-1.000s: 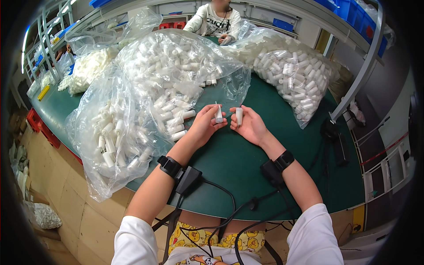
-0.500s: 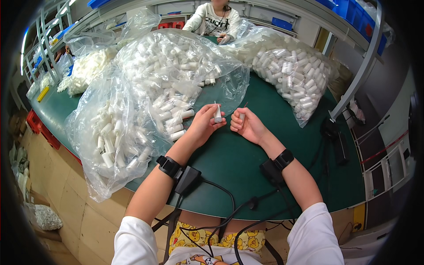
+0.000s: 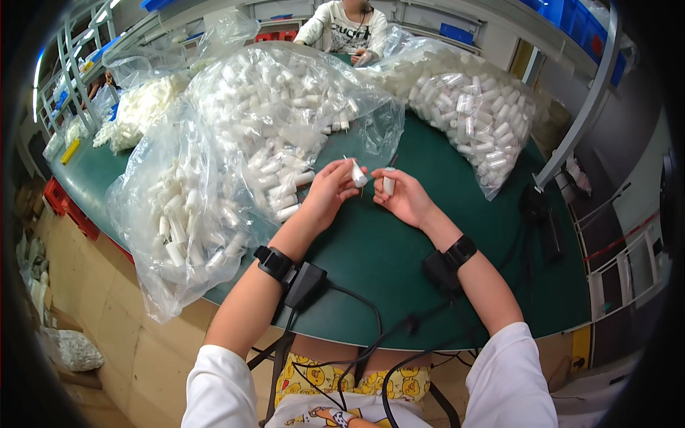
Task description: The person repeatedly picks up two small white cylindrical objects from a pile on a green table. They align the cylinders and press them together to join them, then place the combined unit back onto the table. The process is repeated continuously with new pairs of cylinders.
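My left hand point(image 3: 328, 191) pinches a small white plastic tube point(image 3: 358, 174), tilted, with a thin pin-like tip sticking up from it. Close beside it, my right hand point(image 3: 410, 203) is closed around another white tube point(image 3: 389, 185), held nearly upright. A thin dark reddish stick shows just above the right fingers; whether it belongs to that tube I cannot tell. Both hands are over the green table point(image 3: 357, 285), a small gap apart. Left of them, a large clear plastic bag point(image 3: 214, 143) lies open, with many loose white tubes point(image 3: 287, 200) at its mouth.
A second clear bag of white tubes point(image 3: 481, 128) stands at the right back. Another bag point(image 3: 146, 110) of off-white parts is at the far left, near a yellow tool point(image 3: 70, 152). Black cables point(image 3: 371, 328) run from my wrist straps. A person point(image 3: 346, 32) sits across the table.
The tube in my left hand has tilted and risen slightly. My right fingers have loosened and turned, so more of the right tube shows.
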Demonstrator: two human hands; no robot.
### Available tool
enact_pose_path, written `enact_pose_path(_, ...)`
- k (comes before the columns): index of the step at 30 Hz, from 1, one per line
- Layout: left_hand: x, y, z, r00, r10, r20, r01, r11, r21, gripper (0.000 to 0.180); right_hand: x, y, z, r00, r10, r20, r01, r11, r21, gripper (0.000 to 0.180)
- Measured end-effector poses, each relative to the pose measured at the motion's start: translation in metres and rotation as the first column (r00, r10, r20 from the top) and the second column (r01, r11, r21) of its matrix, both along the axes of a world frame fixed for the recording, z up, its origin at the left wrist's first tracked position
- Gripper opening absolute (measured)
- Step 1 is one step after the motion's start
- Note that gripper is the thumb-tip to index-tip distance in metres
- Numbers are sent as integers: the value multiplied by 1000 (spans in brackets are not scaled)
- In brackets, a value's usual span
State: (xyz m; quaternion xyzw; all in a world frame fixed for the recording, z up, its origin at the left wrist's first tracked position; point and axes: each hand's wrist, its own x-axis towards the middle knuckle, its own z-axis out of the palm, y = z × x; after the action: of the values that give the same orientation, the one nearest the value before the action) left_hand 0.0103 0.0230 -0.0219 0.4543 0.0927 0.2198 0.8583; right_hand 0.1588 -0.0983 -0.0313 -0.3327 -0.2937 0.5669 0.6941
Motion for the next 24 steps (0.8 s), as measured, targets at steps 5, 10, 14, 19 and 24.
enact_pose_path(5,-1,-4,0,999,39,29,-38,998,-55,18,-6,-4,1,995,-22,95,26,999,-41,30)
enact_pose_path(10,0,-7,0,997,32,69,-32,999,-4,24,-11,-4,3,994,-72,86,74,997,-17,36)
enact_pose_path(14,1,-11,2,999,-14,-30,18,991,135,28,-6,-3,-2,991,-101,87,100,995,10,29)
enact_pose_path(19,-3,-10,2,979,-180,-96,190,975,117,24,-17,-3,2,977,-160,142,169,984,-53,23)
enact_pose_path(24,1,-9,-1,961,-268,-73,269,963,-6,22,-2,-3,1,995,-43,-94,47,998,39,30)
